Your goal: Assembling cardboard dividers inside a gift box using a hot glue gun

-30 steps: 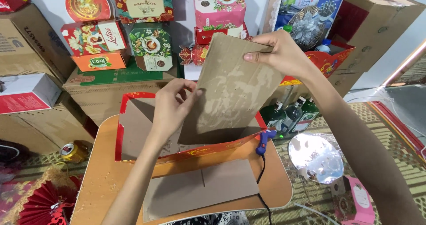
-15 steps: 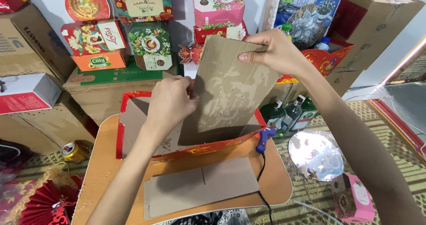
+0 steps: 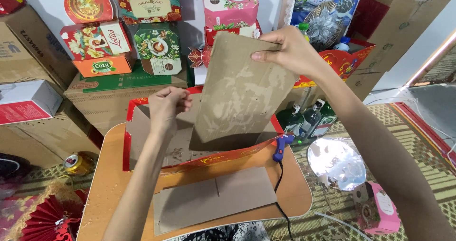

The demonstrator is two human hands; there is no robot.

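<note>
Wooden table (image 3: 111, 184): red tray box (image 3: 199, 161) w/ cardboard sheet (image 3: 240, 93) inside, right hand (image 3: 289, 51) gripping; left hand (image 3: 166, 105) pinching box wall.

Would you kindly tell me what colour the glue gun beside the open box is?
The glue gun is blue with a black cord, seen in the head view.

left hand (image 3: 167, 105) — raised, fingers curled, pinching | right hand (image 3: 289, 51) — higher, arm stretched forward, fingers and thumb clamped shut
</note>
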